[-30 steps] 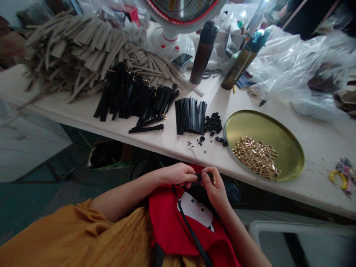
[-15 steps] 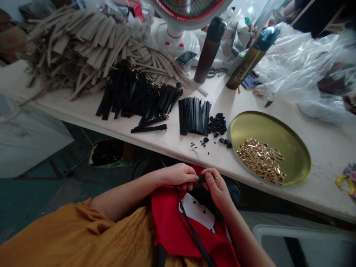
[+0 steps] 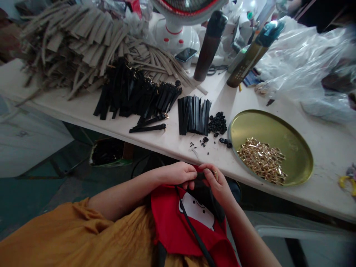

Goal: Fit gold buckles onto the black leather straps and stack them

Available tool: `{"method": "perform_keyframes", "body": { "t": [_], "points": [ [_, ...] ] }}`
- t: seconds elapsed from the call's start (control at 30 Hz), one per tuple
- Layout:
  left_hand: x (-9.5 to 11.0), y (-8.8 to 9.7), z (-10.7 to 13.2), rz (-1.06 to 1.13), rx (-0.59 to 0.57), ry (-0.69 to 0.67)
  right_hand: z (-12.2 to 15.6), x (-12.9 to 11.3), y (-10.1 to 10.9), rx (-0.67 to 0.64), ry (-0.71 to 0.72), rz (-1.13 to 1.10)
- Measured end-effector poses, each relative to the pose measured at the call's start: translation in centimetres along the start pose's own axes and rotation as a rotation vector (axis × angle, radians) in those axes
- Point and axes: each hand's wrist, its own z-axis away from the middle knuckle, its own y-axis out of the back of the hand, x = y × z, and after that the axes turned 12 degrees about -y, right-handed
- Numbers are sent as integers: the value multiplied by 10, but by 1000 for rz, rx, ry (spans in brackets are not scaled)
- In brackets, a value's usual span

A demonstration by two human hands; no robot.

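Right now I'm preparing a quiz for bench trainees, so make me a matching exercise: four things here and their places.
1. gold-coloured metal fittings
2. pile of small black loops
3. small black strip
4. heap of grey-beige strips

A. held between left hand and right hand
B. on the left part of the table
C. in the gold-coloured tray
D. beside the flat black strips

Pairs: 1-C, 2-D, 3-A, 4-B

Black strip [image 3: 200, 176] between left hand [image 3: 185, 175] and right hand [image 3: 216, 181]: largely concealed by fingers. Gold piece [image 3: 215, 174] at right hand: too small to identify. Fan [image 3: 174, 32]: head cut off by top edge. Yellow item [image 3: 342, 181]: blurred, cropped at right edge. Black specks [image 3: 191, 144] on worktop [image 3: 164, 141]: nature indeterminable.
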Motion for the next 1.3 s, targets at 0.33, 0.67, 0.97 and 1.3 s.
{"method": "perform_keyframes", "body": {
  "t": [0.33,0.67,0.97,1.3],
  "points": [
    [2,-11,0,-123,76,-46,15,4,-1,43,22,-68],
    [-6,-18,5,-176,120,-68,16,6,-19,202,126,39],
    [5,5,13,-419,74,-96,-4,21,-14,260,265,228],
    [-20,58,19,-891,396,-121,-59,4,-34,144,277,237]
  ]
}}
